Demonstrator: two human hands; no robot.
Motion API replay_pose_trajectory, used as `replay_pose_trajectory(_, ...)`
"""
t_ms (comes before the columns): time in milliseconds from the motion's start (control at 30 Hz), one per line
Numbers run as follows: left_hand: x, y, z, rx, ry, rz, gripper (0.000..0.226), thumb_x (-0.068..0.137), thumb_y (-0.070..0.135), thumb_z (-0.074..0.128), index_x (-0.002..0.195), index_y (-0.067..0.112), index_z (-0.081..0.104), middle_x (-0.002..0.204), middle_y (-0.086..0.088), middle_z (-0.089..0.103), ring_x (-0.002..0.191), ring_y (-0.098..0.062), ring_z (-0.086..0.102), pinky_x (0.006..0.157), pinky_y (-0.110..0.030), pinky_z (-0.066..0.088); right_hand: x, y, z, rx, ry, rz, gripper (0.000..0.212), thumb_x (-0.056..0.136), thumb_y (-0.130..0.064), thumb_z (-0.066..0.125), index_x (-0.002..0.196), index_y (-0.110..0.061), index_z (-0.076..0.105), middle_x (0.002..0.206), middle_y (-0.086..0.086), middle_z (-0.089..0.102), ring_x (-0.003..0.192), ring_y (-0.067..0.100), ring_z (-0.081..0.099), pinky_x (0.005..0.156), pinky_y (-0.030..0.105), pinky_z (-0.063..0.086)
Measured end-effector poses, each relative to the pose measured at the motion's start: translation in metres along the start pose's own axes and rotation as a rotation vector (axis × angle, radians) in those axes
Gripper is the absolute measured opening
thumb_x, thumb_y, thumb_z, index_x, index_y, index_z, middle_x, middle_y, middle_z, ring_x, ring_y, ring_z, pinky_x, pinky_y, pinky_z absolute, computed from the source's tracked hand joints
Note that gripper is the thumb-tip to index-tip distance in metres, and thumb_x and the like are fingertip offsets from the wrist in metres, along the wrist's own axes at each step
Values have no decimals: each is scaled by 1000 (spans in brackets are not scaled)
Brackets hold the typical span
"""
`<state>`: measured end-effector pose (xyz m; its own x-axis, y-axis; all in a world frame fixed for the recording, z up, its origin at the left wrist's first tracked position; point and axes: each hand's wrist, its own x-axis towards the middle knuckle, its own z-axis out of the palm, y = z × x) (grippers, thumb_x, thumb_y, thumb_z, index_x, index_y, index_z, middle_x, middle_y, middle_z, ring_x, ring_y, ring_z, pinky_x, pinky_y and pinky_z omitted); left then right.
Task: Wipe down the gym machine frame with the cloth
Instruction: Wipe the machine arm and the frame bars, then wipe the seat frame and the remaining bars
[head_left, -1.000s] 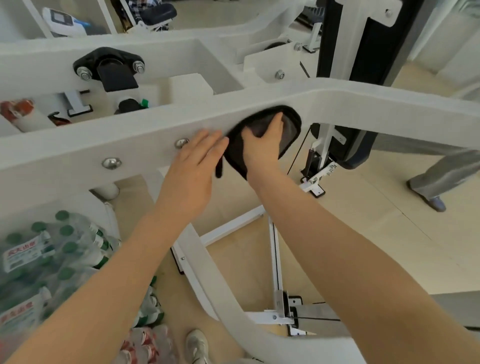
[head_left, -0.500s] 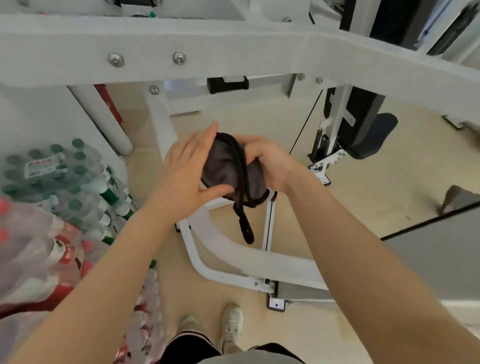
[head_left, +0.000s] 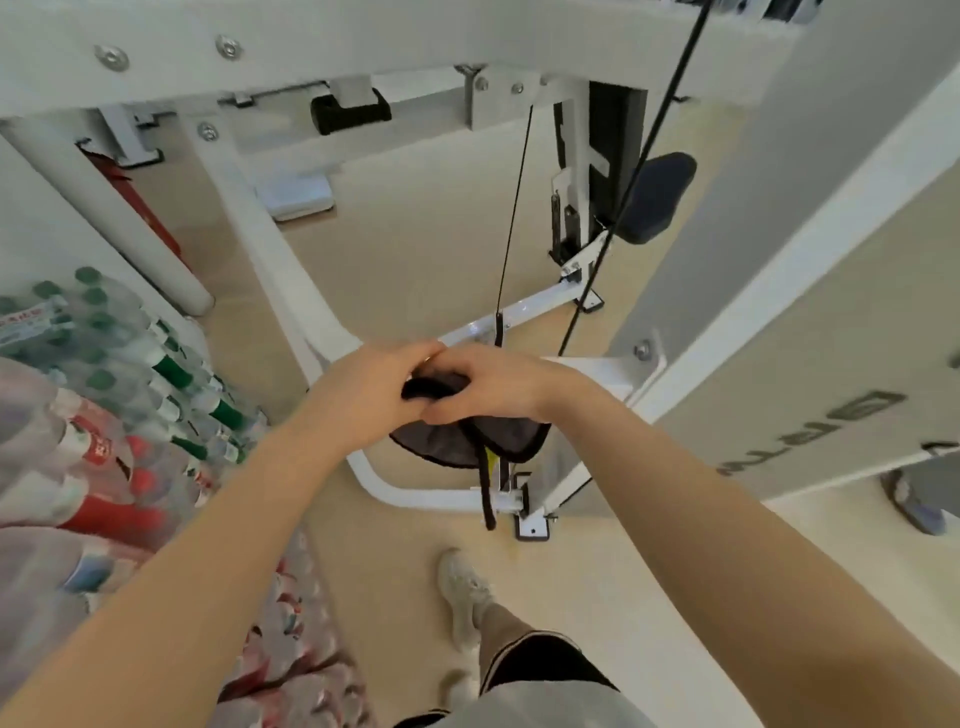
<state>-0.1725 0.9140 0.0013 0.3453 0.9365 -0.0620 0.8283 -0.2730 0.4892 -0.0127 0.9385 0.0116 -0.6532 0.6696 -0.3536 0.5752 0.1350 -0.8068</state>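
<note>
The white painted steel gym machine frame (head_left: 291, 270) fills the far scene, shrink-wrapped water bottle packs (head_left: 98, 364) stacked left of it. In the middle, left hand (head_left: 363, 392) and right hand (head_left: 488, 387) meet, fingers curled, both gripping the dark grey cloth (head_left: 467, 441), held off the frame, its black strap dangling.

Both forearms are bare from the frame edges up to the wrists, with no sleeves, watch or bands showing on them. The left hand (head_left: 371, 389) and right hand (head_left: 485, 387) wear no gloves; a small glint shows where the two hands meet, too small to identify. Below the hands, nearer the bottom edge, grey shorts (head_left: 519, 701) with a dark hem cover the thigh, and just above them a pale, light-coloured sneaker (head_left: 464, 592) sits on the foot.
</note>
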Motion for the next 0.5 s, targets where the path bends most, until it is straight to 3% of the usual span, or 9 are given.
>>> replay_pose_trajectory(67, -9, 12, 16, -83, 17, 36, 48, 78, 24, 70, 124, 22, 54, 103, 0, 64, 82, -14, 53, 70, -26, 38, -26, 9, 6, -12, 24, 4, 31, 84, -9, 58, 115, -13, 61, 111, -2, 61, 98, 8, 54, 85, 17, 43)
replay_pose_trajectory(167, -20, 33, 43, -140, 4, 45, 52, 79, 33, 69, 126, 24, 51, 93, 7, 58, 80, -10, 49, 68, -23, 34, -60, 26, 11, -89, 99, 47, 28, 83, -4, 51, 106, -13, 64, 99, -1, 59, 88, 11, 50, 72, 20, 38)
replay_pose_trajectory(267, -19, 58, 69, -125, -100, 77, 41, 77, 40, 68, 114, 31, 52, 84, 17, 57, 80, -13, 57, 62, -27, 41, -102, 49, 13, -130, 148, 87, 39, 82, -3, 47, 104, -30, 62, 90, -18, 55, 82, 2, 48, 69, 16, 34)
replay_pose_trajectory(333, -9, 78, 83, -79, -166, 99, 39, 73, 51, 66, 105, 39, 48, 83, 14, 60, 77, -15, 60, 65, -32, 48, -131, 69, 12, -134, 232, 144, 38, 82, -2, 45, 110, -25, 58, 93, -16, 54, 84, 5, 49, 67, 16, 34)
replay_pose_trajectory(400, 5, 103, 96, -8, -266, 111, 38, 70, 59, 63, 100, 41, 48, 86, 12, 61, 77, -14, 60, 68, -34, 50, -162, 90, 7, -90, 310, 249, 27, 83, -3, 44, 101, -22, 52, 85, -12, 54, 75, 7, 50, 59, 19, 35)
replay_pose_trajectory(500, 21, 153, 127, 140, -456, 241, 25, 79, 48, 62, 83, 24, 54, 74, 6, 57, 70, -14, 55, 56, -26, 41, -213, 123, -1, -133, 326, 337, 20, 83, -3, 43, 92, -13, 57, 76, -7, 53, 71, 12, 49, 57, 23, 35)
